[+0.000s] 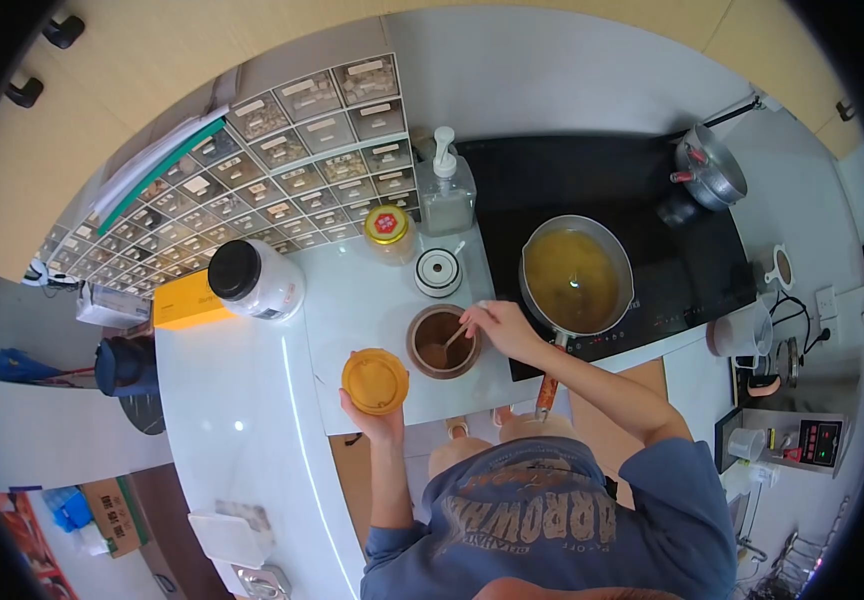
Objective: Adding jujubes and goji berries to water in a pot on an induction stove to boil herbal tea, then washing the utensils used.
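Note:
My left hand (381,421) holds a round orange-yellow lid (375,381) over the counter's front edge. With my right hand (498,324) I grip the handle of a small wooden spoon (456,339). Its tip rests in brown contents inside a round brown jar (411,351) on the white counter. Right of the jar, a metal saucepan (628,281) with yellowish liquid sits on the black cooktop, its wrapped handle (546,394) pointing towards me, below my right forearm. Behind the jar stand a white lidded container (438,273) and a glass jar with a gold lid (387,225).
A clear pump bottle (448,196) stands by the cooktop (567,169). Stacked metal pots (711,169) are at its far right corner. Left are a black-lidded plastic jar (270,281), a yellow box (188,301) and many small labelled drawers (297,180). A plastic measuring jug (747,330) stands at right.

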`<action>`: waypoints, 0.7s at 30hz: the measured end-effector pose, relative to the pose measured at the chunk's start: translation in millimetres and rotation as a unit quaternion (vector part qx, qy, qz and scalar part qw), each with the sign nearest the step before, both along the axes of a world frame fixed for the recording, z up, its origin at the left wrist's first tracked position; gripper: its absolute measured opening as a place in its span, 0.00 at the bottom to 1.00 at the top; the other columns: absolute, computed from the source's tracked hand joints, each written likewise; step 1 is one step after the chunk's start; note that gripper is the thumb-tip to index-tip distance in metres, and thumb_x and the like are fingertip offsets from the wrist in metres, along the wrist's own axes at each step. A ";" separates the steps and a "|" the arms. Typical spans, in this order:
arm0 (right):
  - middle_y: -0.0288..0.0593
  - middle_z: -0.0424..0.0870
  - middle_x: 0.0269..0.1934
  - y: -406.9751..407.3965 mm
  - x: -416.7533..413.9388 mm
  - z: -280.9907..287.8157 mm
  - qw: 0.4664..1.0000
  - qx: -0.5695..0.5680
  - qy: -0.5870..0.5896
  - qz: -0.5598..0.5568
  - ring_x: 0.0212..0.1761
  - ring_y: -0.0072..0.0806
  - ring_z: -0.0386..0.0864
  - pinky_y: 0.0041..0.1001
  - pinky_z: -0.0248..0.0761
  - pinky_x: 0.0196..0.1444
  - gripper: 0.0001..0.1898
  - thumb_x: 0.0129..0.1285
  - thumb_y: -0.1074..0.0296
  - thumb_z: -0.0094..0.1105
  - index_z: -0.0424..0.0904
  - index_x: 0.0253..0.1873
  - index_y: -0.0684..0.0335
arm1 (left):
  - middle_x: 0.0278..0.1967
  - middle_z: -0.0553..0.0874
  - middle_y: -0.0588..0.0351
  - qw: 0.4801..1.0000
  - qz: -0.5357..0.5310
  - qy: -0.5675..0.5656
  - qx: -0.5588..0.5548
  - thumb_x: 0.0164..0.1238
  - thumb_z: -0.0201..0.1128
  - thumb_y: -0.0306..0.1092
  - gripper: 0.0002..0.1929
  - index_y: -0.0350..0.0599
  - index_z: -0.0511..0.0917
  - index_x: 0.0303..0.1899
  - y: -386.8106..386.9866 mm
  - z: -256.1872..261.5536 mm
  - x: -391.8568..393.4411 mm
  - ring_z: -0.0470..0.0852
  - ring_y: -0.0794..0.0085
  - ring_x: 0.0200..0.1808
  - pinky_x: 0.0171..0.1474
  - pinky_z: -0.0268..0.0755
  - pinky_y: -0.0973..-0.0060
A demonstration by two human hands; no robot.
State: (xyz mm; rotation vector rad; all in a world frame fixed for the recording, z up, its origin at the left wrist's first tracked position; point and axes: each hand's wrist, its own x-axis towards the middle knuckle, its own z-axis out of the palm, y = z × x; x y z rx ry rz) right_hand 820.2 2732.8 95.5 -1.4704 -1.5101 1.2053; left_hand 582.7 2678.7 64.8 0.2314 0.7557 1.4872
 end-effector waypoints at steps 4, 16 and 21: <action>0.36 0.82 0.25 -10.3 17.8 -11.3 0.991 -0.062 0.096 -0.070 0.21 0.16 0.70 0.19 0.63 0.25 0.16 0.69 0.62 0.44 0.81 0.40 0.65 | 0.58 0.71 0.52 1.000 -0.008 0.017 0.011 0.67 0.37 0.63 0.32 0.55 0.60 0.66 3.6 3.7 -1.0 0.71 0.57 0.58 0.54 0.68 0.53; 0.38 0.80 0.26 -16.8 29.6 43.7 0.975 -0.046 0.195 -0.098 0.17 0.12 0.64 0.13 0.60 0.20 0.17 0.71 0.62 0.42 0.80 0.41 0.67 | 0.63 0.67 0.54 0.990 -0.027 0.109 0.083 0.71 0.41 0.53 0.32 0.44 0.54 0.69 28.8 17.8 33.3 0.66 0.64 0.64 0.65 0.59 0.62; 0.39 0.80 0.26 -27.1 52.5 72.0 0.963 -0.030 0.231 -0.133 0.17 0.13 0.64 0.14 0.59 0.20 0.17 0.71 0.62 0.43 0.79 0.41 0.67 | 0.60 0.71 0.52 0.980 -0.172 -0.092 0.042 0.69 0.37 0.61 0.31 0.51 0.61 0.65 42.4 43.1 101.5 0.67 0.60 0.63 0.63 0.59 0.55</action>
